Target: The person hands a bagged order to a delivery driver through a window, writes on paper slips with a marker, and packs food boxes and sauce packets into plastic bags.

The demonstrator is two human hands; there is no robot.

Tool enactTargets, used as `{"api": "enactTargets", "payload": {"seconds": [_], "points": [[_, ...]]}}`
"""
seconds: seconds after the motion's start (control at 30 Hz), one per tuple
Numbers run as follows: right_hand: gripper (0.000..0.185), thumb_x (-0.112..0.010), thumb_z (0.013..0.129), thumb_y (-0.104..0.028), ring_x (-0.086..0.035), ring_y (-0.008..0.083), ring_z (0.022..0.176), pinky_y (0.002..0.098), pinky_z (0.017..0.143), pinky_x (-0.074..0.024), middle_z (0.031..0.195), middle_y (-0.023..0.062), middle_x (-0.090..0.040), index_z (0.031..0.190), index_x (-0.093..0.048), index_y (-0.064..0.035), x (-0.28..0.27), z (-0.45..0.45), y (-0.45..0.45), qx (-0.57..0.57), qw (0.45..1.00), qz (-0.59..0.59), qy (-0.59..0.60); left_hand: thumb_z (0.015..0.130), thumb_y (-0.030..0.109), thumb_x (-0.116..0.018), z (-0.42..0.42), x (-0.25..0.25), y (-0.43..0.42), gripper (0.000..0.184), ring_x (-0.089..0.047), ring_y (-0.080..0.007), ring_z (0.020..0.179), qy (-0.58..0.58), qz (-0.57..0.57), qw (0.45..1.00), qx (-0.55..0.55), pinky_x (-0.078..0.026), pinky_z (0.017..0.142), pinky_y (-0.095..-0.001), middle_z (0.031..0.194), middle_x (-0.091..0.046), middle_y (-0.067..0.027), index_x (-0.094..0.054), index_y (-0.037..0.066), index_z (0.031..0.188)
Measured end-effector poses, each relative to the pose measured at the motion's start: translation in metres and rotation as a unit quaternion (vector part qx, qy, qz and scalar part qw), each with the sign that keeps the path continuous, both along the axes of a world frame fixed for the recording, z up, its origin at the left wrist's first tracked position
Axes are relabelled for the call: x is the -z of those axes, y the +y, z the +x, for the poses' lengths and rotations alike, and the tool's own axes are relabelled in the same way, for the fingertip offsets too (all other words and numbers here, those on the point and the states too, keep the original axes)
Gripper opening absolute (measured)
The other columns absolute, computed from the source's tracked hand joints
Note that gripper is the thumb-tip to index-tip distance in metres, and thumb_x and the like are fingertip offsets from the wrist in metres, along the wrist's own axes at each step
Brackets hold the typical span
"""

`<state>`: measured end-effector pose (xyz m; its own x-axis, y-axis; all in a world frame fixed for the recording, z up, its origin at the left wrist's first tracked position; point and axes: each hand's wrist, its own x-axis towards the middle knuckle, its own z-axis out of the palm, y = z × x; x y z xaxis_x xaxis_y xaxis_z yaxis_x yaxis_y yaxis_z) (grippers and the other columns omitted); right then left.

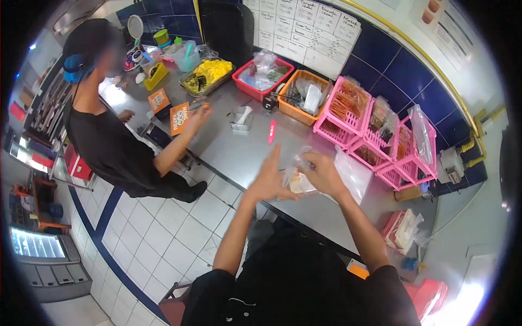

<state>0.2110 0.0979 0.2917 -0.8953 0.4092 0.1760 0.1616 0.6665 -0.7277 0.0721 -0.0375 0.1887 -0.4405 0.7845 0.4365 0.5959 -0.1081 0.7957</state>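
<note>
My right hand (322, 173) is closed on the gathered top of a clear plastic bag (304, 157) over the metal counter. Below it, near the counter's front edge, lies a small pack (300, 183) with a white and orange surface, partly covered by the plastic. Just left of the pack, my left hand (267, 180) is raised with its fingers spread and holds nothing. White plastic sheets or bags (352, 175) lie to the right of my right hand. A pink marker (271, 132) rests on the counter beyond my left hand.
Pink baskets (383, 127) of packets stand at the right, with orange (304, 111) and red baskets (255, 98) behind. A metal container (241, 118) and tray of yellow food (209, 75) are further left. A co-worker (109, 130) stands at left beside orange boxes (178, 118).
</note>
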Motion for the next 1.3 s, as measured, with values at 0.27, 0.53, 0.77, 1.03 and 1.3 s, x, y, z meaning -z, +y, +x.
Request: {"api": "enactTargets", "payload": {"seconds": [0.27,0.53,0.77,1.03,1.3], "points": [[0.046,-0.075,0.081,-0.016,-0.059,0.0380,0.113,0.0414,0.100,-0.0452,0.117,0.0195,-0.064,0.124,-0.063,-0.0028,0.010,0.042,-0.031,-0.205,0.963,0.113,-0.133,0.090,0.030,-0.063,0.076,0.119,0.088,0.049,-0.059,-0.0358,0.116,0.036,-0.139,0.986,-0.081,-0.042,0.102,-0.0424,0.112,-0.066,-0.0178,-0.057,0.009,0.134],[0.107,-0.090,0.062,-0.034,-0.038,0.0398,0.141,0.0452,0.119,-0.0268,0.156,0.0250,-0.034,0.150,-0.037,-0.0032,0.155,0.044,0.048,-0.045,0.995,-0.028,-0.085,0.090,0.026,-0.060,0.060,0.105,0.099,0.030,-0.062,-0.0424,0.089,-0.006,-0.043,0.999,-0.032,-0.047,0.083,-0.0544,0.092,-0.066,-0.0223,-0.067,0.000,0.102],[0.065,-0.069,0.085,-0.045,-0.043,0.0357,0.136,0.0473,0.115,-0.0266,0.143,0.0154,-0.054,0.135,-0.056,-0.0052,0.196,0.026,-0.014,0.122,0.982,0.092,-0.108,0.079,0.018,-0.063,0.091,0.073,0.084,0.048,-0.054,-0.0441,0.113,0.062,-0.125,0.987,-0.085,-0.043,0.091,-0.0524,0.120,-0.058,-0.0266,-0.058,0.002,0.125],[0.049,-0.061,0.093,-0.035,-0.042,0.0326,0.138,0.0464,0.117,-0.0238,0.143,0.0135,-0.056,0.133,-0.058,-0.0072,0.174,0.015,0.005,0.059,0.990,0.114,-0.055,0.074,0.022,-0.083,0.091,0.013,0.028,0.086,-0.036,-0.0400,0.140,-0.112,0.042,0.987,0.108,-0.024,0.118,-0.0505,0.143,-0.044,-0.0246,-0.039,0.002,0.146],[0.038,-0.052,0.101,-0.033,-0.048,0.0264,0.136,0.0467,0.114,-0.0345,0.138,0.0041,-0.062,0.126,-0.066,-0.0087,-0.033,0.005,0.023,-0.239,0.955,0.171,0.029,0.100,0.061,-0.036,0.038,0.071,-0.057,0.072,-0.044,-0.0260,0.138,-0.662,0.167,0.724,-0.103,-0.034,0.115,-0.0458,0.145,-0.048,-0.0137,-0.040,0.007,0.147]]}}
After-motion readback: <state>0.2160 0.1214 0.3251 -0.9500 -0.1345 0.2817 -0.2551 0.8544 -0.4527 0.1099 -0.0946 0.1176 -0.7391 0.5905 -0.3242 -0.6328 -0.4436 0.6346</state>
